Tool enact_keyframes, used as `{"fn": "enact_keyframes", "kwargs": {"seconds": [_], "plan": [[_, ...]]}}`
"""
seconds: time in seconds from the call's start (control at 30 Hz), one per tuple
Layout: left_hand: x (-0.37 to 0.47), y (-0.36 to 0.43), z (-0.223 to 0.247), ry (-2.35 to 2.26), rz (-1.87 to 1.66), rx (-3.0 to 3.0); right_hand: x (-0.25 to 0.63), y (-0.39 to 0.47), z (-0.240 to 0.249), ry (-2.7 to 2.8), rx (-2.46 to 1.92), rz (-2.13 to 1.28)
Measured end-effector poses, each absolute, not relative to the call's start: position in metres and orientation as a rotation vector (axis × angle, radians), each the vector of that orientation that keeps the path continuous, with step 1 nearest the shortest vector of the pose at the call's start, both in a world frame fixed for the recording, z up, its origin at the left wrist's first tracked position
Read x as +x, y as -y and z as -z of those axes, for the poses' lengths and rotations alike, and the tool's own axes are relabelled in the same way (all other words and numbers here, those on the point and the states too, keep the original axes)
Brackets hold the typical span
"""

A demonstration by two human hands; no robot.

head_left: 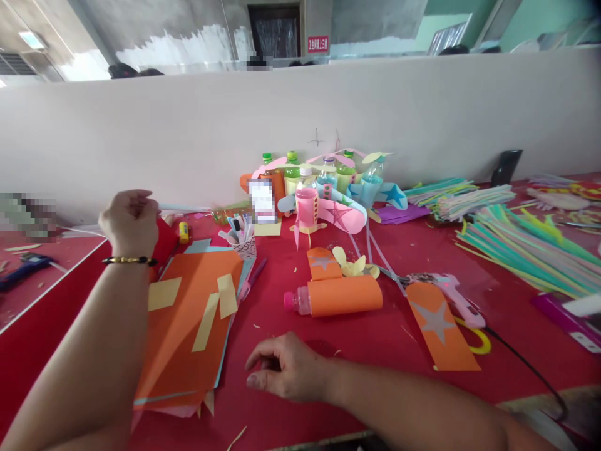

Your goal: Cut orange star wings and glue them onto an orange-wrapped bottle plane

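My left hand (129, 216) is raised at the left, above the back of a stack of orange and pale blue sheets (188, 326). Its fingers are curled in, and whatever they may hold is hidden. A red sheet (166, 244) shows just beside that wrist. Low over the red tabletop, my right hand (293, 369) is loosely bent, thumb and forefinger apart with nothing between them. Behind it lies a plastic bottle wrapped in orange paper (347, 295), its pink cap pointing left. Pale yellow paper pieces (205, 322) lie on the orange sheet.
Several decorated bottle planes (307, 210) stand against the white partition (188, 138). A pen cup (244, 247) and a yellow glue stick (183, 232) sit left of them. Rightward lie a pink glue gun (457, 297), yellow-handled scissors (481, 341), an orange star strip (439, 326) and pipe cleaners (526, 244).
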State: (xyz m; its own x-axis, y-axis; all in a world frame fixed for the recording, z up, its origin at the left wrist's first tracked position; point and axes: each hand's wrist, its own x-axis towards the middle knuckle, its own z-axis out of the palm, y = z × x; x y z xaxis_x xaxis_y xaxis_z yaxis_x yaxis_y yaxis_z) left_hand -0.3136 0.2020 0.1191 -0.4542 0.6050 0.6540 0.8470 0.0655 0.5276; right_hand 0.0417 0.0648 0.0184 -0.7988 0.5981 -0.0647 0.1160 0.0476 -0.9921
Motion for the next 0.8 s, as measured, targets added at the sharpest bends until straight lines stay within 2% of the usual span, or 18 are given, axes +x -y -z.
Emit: {"fn": "enact_keyframes", "kwargs": {"seconds": [0.07,0.2,0.43,0.6,0.7,0.8], "plan": [[-0.294,-0.194,-0.132,2.014,1.452,-1.621,0.042,-0.064,-0.017,1.968,-0.719,-1.800],[-0.260,-0.194,-0.139,2.057,1.253,-1.872,0.042,-0.065,-0.013,1.961,-0.704,-1.807],[-0.242,-0.215,-0.108,2.233,0.981,-2.202,0.042,-0.064,-0.017,1.985,-0.690,-1.773],[-0.234,-0.205,-0.107,2.230,0.951,-2.028,0.043,-0.064,-0.021,2.003,-0.703,-1.761],[-0.221,-0.180,-0.118,2.090,1.092,-1.749,0.043,-0.063,-0.019,2.000,-0.690,-1.770],[-0.203,-0.156,-0.119,1.986,1.009,-1.905,0.042,-0.063,-0.016,1.997,-0.691,-1.789]]}}
